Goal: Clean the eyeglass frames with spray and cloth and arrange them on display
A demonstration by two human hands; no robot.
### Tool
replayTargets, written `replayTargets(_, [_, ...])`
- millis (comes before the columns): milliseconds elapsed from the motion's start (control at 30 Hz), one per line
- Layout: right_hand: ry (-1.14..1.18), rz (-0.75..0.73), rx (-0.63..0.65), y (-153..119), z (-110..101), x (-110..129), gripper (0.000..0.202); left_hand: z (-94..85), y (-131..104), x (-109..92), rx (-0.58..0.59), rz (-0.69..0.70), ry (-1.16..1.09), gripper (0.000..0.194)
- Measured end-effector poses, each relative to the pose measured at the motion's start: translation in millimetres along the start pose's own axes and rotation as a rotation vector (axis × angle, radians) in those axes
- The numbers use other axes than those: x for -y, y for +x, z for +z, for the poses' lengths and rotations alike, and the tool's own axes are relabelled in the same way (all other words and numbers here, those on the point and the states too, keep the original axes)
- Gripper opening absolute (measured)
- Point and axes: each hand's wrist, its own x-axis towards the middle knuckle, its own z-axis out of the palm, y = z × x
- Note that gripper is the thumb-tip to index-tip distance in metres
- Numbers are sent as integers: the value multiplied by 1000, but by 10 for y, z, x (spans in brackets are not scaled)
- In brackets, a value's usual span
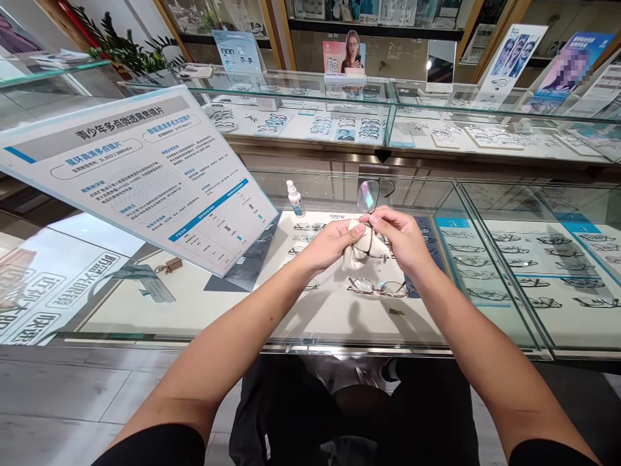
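A: Grip status?
B: Our left hand (334,244) is pinched closed on the pale cloth (356,259); our right hand (402,234) pinches the eyeglasses (368,196) near mid-frame.
A: Where do they sit in our grip?
B: Between both hands, above the glass counter (310,327). One half stands up past our fingertips, the other's down against the cloth.
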Motion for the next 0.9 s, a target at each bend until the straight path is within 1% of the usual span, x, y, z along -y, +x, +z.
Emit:
replayTargets(133, [126,95,-25,9,-26,-21,29,-76,-36,-85,91,-65,5,53])
replayTargets(233, [151,109,-20,8,-23,-41,27,-72,-54,-122,124,-104,7,55])
replayTargets(300, [121,82,-8,5,-9,-55,28,-41,-53,-114,81,-91,19,53])
replayTargets(400, [29,-16,15,0,15,-56,32,24,-35,-77,-32,-25,51,49])
replayTargets(467, [-38,-78,21,-6,26,-35,35,55,-19,-53,-75,17,57,54])
replayTargets(533, [-81,-118,22,-14,30,-1,37,59,-8,-42,-76,45,60,60])
replayTargets(600, [-97,-132,16,-23,26,31,38,32,-3,-47,-58,53,60,61])
replayTargets(667, [-88,-117,8,-30,16,45,37,-14,-8,-73,-20,34,45,61])
replayTargets(800, [-15,-28,-13,-29,-8,15,34,-75,-38,-159,109,-68,11,57])
replayTargets(833, [2,-8,-16,-27,-11,2,33,-72,-46,-174,124,-85,9,55])
replayTargets(900, [19,8,-10,-26,-7,-20,32,-49,-55,-183,115,-89,3,54])
